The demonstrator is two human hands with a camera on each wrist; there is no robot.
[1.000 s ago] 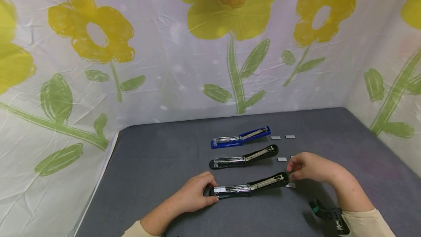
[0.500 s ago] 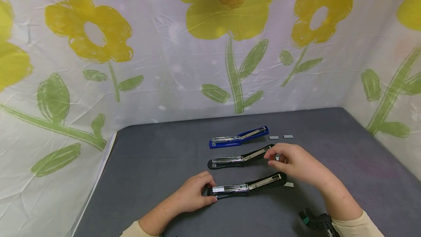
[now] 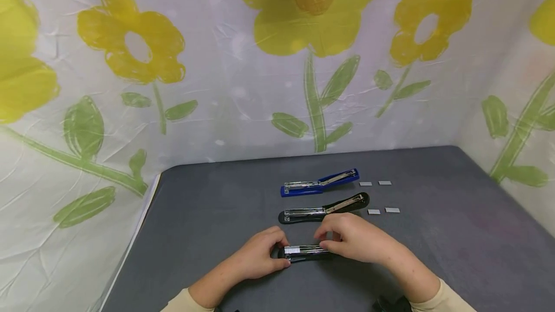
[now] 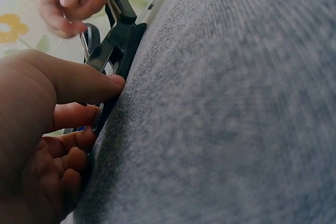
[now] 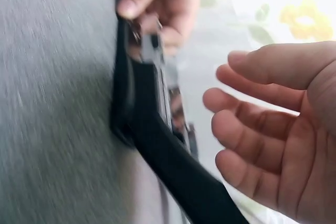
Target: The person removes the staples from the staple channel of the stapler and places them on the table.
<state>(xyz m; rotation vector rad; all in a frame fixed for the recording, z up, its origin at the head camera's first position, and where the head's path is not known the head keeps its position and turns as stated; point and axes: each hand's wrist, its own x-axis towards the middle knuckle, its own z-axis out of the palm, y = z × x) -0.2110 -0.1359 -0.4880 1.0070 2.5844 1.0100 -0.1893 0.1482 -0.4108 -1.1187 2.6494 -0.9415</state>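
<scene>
The nearest black stapler (image 3: pixel 309 252) lies opened out on the grey table, a strip of staples (image 3: pixel 292 250) showing in its metal channel near the left end. My left hand (image 3: pixel 262 254) pinches that end, thumb on the near side and fingers on the far side. Above the stapler's middle hovers my right hand (image 3: pixel 357 238), hiding its raised top arm in the head view. In the right wrist view the right fingers (image 5: pixel 247 135) are loosely bent beside the stapler (image 5: pixel 181 166), with nothing between them.
Behind lie a second black stapler (image 3: pixel 303 213) and a blue stapler (image 3: pixel 303 189), both opened out. Small staple strips (image 3: pixel 374 212) lie right of each. A flower-printed cloth (image 3: pixel 234 85) rises at the table's back edge.
My right hand has moved left from beside the nearest stapler's right end, passing over the second stapler's tip, to above the nearest stapler's middle. The left hand keeps its hold.
</scene>
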